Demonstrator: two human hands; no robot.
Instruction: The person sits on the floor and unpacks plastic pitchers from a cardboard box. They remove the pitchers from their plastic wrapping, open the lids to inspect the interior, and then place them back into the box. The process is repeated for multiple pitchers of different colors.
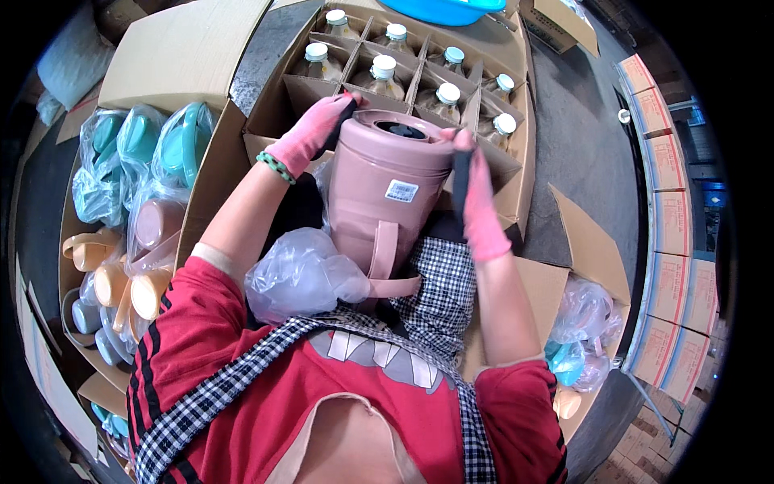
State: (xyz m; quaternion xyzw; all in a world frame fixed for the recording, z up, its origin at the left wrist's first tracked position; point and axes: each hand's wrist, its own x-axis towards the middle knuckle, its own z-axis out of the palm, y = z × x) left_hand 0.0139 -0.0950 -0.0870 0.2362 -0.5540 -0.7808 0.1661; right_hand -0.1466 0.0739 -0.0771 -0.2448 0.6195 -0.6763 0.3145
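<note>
A dusty-pink jug (387, 181) with a side handle (384, 250) and a small white label stands between my knees, its top toward the far side. A dark round opening shows in its top. My left hand (314, 133), in a pink and black glove, closes at the left of the jug's rim. On the rim's right side, my right hand (477, 194) is closed too, in a matching glove; both hands' fingertips are partly hidden. A curved pink piece (395, 286) juts out below the handle. Crumpled clear plastic bag (298, 274) lies on my lap, left of the jug.
Ahead stands a divided carton (516, 173) of white-capped clear bottles (383, 73). At left, an open carton (214, 161) holds bagged teal, pink and cream parts. Another open carton (592, 234) sits at right. Stacked boxes (669, 218) line the far right; a blue basin (443, 10) lies beyond.
</note>
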